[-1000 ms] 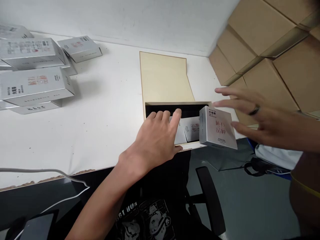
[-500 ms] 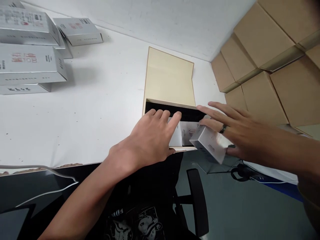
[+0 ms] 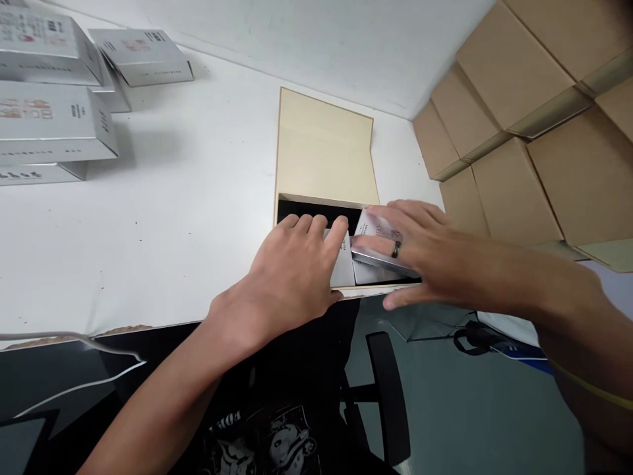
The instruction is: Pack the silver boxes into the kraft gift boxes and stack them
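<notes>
Silver carton (image 3: 374, 231) | right hand (image 3: 420, 254) grips it | left hand (image 3: 291, 277) flat, open, in beige box (image 3: 321, 145)

We had a wide bare table (image 3: 198, 218) left of the open case (image 3: 316, 198); brown cartons (image 3: 499, 125) closed its right side; its lid (image 3: 324, 145) lay flat behind; inside, our right hand (image 3: 425, 254) with a small box (image 3: 372, 229) blocked the right part; only a dark gap (image 3: 306, 212) at the back was free.

White wall (image 3: 346, 46) behind a white table (image 3: 188, 218); grey floor (image 3: 469, 409), black chair (image 3: 390, 389), brown cartons (image 3: 519, 86) stacked right.
</notes>
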The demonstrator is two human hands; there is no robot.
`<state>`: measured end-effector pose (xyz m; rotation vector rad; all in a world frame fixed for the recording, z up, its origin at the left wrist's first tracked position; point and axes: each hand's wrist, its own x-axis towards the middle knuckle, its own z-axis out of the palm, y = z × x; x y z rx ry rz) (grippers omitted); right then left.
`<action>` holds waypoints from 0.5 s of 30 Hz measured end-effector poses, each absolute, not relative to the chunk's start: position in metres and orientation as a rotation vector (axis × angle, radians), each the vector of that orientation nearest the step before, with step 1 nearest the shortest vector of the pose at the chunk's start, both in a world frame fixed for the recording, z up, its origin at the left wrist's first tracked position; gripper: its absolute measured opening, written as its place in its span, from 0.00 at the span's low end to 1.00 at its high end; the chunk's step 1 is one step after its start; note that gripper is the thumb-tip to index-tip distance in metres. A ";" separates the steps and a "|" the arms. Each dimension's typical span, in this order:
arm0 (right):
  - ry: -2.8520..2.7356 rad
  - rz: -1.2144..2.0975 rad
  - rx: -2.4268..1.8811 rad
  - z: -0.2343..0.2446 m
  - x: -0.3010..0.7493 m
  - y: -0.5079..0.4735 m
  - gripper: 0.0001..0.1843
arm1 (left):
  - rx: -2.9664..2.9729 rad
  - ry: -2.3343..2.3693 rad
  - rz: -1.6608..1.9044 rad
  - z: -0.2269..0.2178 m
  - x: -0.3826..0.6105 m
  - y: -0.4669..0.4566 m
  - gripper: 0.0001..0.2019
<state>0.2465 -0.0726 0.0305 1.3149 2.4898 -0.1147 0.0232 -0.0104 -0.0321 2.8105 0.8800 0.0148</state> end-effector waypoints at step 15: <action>2.641 -0.386 1.453 -0.011 0.243 -0.073 0.26 | 2.811 0.775 0.141 -0.040 0.017 -0.008 0.41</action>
